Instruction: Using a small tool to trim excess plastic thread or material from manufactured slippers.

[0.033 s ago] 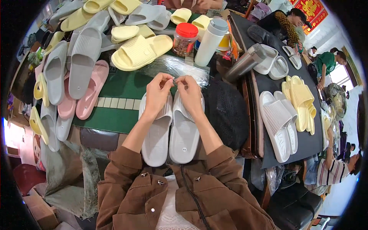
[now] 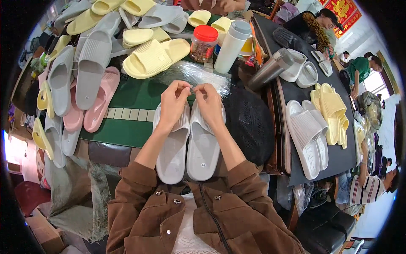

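A pair of grey slide slippers lies side by side in front of me, soles down and toes pointing away: the left slipper [image 2: 171,158] and the right slipper [image 2: 204,152]. Over their toe ends, my left hand [image 2: 174,103] and my right hand [image 2: 208,103] come close together. Thumb and fingers of each are pinched, with the fingertips nearly meeting; whatever they pinch is too small to make out. My wrists hang over the slipper straps. Just beyond my fingers rests a bundle of thin clear plastic strands [image 2: 194,76].
Grey, yellow and pink slippers [image 2: 101,99] pile up at the left. A red-lidded jar [image 2: 204,44], a white bottle [image 2: 232,46] and a steel tumbler [image 2: 270,70] stand beyond. A black mesh item [image 2: 250,127] sits at right, beside a dark table [image 2: 279,178] bearing more slippers. Other people are around.
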The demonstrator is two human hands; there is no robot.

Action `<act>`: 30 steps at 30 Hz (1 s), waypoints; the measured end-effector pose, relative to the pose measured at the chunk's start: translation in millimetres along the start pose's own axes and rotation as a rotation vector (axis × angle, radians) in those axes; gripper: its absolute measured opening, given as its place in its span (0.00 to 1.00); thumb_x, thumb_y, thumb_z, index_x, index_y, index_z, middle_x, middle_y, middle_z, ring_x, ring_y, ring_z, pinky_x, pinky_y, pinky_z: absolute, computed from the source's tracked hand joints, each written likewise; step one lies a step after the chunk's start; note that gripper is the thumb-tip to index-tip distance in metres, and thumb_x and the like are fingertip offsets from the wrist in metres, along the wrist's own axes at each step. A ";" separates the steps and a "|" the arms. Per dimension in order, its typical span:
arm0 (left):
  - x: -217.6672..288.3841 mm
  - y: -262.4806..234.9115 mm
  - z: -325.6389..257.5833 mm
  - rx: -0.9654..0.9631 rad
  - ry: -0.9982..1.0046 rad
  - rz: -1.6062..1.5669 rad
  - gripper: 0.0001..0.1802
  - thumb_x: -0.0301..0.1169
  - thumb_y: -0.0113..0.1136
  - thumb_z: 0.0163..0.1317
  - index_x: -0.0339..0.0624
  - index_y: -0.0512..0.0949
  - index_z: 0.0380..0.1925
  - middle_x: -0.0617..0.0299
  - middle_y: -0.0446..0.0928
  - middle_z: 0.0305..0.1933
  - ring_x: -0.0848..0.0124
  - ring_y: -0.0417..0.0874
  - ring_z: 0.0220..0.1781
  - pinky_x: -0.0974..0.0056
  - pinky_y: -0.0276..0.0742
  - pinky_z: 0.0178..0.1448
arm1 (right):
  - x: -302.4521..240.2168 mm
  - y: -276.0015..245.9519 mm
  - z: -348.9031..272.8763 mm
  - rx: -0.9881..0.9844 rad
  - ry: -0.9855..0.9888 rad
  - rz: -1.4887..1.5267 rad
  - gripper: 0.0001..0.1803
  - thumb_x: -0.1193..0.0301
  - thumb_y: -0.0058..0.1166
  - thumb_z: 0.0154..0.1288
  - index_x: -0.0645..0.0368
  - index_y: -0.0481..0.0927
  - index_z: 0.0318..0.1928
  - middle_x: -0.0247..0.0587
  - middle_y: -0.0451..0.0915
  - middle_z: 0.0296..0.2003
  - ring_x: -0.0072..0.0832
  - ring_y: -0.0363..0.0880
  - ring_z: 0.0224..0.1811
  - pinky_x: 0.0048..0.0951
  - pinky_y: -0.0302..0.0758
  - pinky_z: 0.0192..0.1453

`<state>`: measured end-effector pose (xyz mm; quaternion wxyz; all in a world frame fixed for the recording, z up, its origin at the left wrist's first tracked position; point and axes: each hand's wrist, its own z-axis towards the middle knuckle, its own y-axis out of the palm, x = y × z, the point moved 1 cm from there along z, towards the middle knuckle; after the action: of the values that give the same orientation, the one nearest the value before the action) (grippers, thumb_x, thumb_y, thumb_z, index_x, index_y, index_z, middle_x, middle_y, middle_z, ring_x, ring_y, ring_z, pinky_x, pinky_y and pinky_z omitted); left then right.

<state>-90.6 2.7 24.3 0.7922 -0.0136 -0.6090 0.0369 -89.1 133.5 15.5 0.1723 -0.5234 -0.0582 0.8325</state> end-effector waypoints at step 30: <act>-1.6 1.9 -1.6 -0.129 0.059 0.235 0.08 0.22 0.55 0.61 0.34 0.78 0.39 0.61 0.80 0.32 0.78 0.78 0.33 0.71 0.73 0.40 | -1.9 -7.9 0.6 0.147 0.063 0.359 0.09 0.72 0.50 0.68 0.62 0.76 0.45 0.37 0.81 0.37 0.21 0.77 0.37 0.22 0.72 0.40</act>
<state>-89.5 4.5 22.2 0.7976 -0.1367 -0.5807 0.0897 -87.1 140.3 19.5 0.0607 -0.5371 0.1022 0.8351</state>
